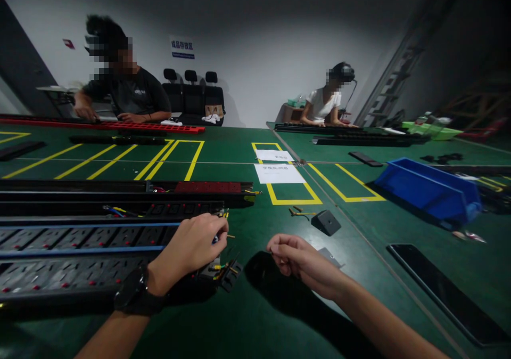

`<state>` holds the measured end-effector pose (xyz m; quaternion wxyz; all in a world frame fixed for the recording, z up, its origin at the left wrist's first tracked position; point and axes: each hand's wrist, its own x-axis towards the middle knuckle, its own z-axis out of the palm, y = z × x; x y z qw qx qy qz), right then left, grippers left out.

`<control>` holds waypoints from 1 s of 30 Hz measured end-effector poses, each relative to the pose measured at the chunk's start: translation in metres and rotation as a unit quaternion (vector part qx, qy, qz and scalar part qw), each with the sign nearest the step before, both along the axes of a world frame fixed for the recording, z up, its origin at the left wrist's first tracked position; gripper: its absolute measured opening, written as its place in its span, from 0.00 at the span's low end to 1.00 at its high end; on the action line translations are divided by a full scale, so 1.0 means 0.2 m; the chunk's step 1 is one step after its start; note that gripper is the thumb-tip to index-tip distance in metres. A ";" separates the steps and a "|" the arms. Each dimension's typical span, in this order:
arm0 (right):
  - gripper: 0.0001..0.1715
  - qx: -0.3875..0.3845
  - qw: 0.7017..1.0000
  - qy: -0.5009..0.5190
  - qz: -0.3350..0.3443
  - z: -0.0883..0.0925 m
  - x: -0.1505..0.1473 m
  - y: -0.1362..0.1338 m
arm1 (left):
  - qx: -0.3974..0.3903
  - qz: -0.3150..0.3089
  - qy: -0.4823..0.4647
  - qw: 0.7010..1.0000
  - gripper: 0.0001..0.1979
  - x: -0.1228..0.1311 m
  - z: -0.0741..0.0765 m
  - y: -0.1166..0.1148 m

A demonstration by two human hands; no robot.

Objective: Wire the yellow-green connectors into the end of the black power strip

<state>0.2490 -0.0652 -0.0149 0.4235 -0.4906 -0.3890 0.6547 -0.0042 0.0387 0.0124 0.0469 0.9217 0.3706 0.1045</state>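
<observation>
My left hand (198, 240), with a black watch on its wrist, lies over the right end of a black socket strip with blue edges (99, 237). Its fingers are curled at the strip's end, near thin yellow wires, and what they pinch is too hidden to tell. My right hand (297, 258) hovers over the green table just right of the strips, thumb and fingers pressed together around something I cannot make out. Below my left fingers, a small black end piece (230, 275) with wires sits at the end of the strips. A black block (326, 222) lies beyond my right hand.
A blue bin (429, 191) and a dark phone-like slab (443, 292) lie on the right. White paper sheets (280, 173) rest mid-table. Small brass-coloured parts (301, 212) lie near the block. Two people (136, 95) work across the table beside long rails.
</observation>
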 end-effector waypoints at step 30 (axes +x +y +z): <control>0.39 0.009 0.669 -0.739 -0.079 0.01 0.72 0.07 | 0.012 -0.010 0.038 0.999 0.14 0.00 -0.01 0.02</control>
